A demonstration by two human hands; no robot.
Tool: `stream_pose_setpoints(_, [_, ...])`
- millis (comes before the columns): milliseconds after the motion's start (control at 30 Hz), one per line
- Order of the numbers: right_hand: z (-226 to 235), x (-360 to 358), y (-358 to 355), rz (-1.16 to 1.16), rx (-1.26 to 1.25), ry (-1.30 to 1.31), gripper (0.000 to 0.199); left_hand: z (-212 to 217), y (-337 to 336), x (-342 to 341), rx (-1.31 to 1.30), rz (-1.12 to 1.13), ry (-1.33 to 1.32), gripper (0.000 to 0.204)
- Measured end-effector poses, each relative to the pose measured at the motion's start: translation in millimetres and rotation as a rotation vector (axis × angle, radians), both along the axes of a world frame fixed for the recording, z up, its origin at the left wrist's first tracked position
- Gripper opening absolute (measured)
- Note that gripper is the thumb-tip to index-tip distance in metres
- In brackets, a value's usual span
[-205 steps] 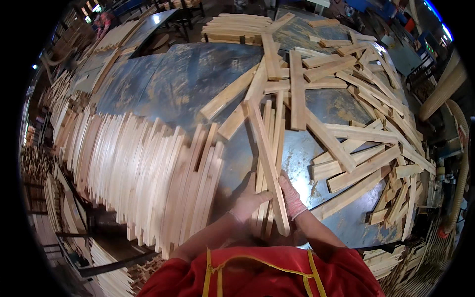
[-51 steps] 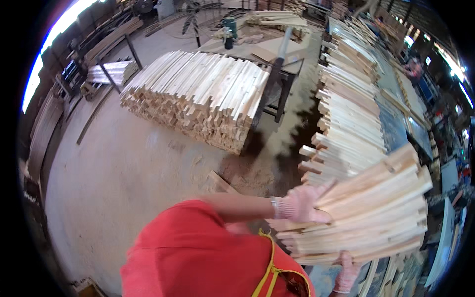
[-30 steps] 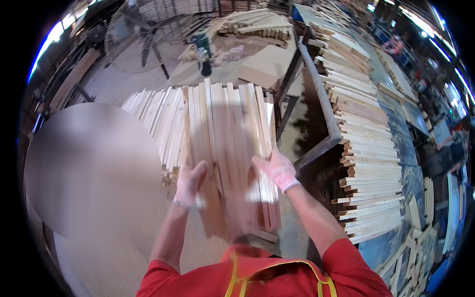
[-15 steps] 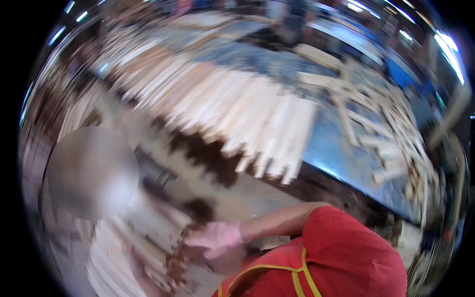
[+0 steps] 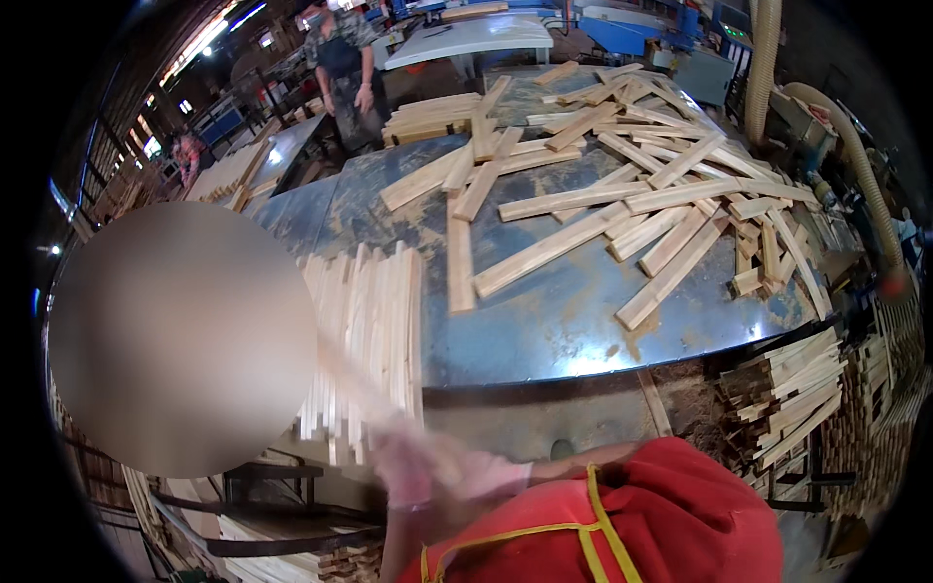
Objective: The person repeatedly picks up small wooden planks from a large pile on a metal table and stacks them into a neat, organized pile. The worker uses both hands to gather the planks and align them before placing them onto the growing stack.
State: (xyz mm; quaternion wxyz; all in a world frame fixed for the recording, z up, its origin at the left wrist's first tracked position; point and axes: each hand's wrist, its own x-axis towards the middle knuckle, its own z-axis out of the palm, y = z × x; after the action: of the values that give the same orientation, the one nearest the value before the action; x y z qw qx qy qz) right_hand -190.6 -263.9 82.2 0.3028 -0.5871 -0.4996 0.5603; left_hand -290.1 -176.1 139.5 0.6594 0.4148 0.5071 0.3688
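My left hand [image 5: 403, 471] and my right hand [image 5: 473, 476], both in pale gloves, are smeared by motion just below the near edge of the blue-grey metal table [image 5: 544, 330]. A pale blurred streak [image 5: 364, 389], possibly a slat, runs from the hands up and left. I cannot tell whether either hand grips it. Right above the hands, a tight row of wooden slats [image 5: 364, 321] stands on edge and overhangs the table's near edge. Loose slats [image 5: 622, 209] lie scattered across the table's far and right parts.
A neat pile of slats [image 5: 428, 115] sits at the table's far side, where another person [image 5: 345, 68] stands. Stacked slats [image 5: 787, 398] fill racks at the right, below a dust hose [image 5: 846, 146]. More slats [image 5: 277, 544] lie at the lower left. A blurred oval [image 5: 180, 335] hides the left.
Earlier I carried a bundle of slats away from the table toward stacks by the floor. The view has since swung back to the table, and the bundle is gone from my hands.
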Motion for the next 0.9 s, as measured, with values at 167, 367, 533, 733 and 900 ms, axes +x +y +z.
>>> stream_pose_setpoints(167, [-44.0,162.0,-26.0,-0.641,0.006,0.063,0.109,-71.0,32.5,73.0,0.477,-0.334,0.588,0.08])
stream_pose_setpoints(367, [76.2,473.7,56.9,-0.94,0.395,-0.514,0.093,-105.2,106.1,101.5,0.619,-0.509,0.878,0.08])
stream_pose_setpoints(533, [144.8,611.0,140.1,-1.202,0.519,-1.016,0.079,-118.7,215.0,171.6,0.785,-0.499,0.949,0.077])
stream_pose_setpoints(733, [-32.8,474.0,279.7,-0.094,0.089,-1.18,0.08,-118.1,348.9,295.4,0.845,-0.523,1.068,0.077])
stream_pose_setpoints(900, [-69.3,479.3,328.0,-0.13,-0.137,-1.269,0.072,-106.5,453.1,393.3,1.003,-0.496,1.027,0.074])
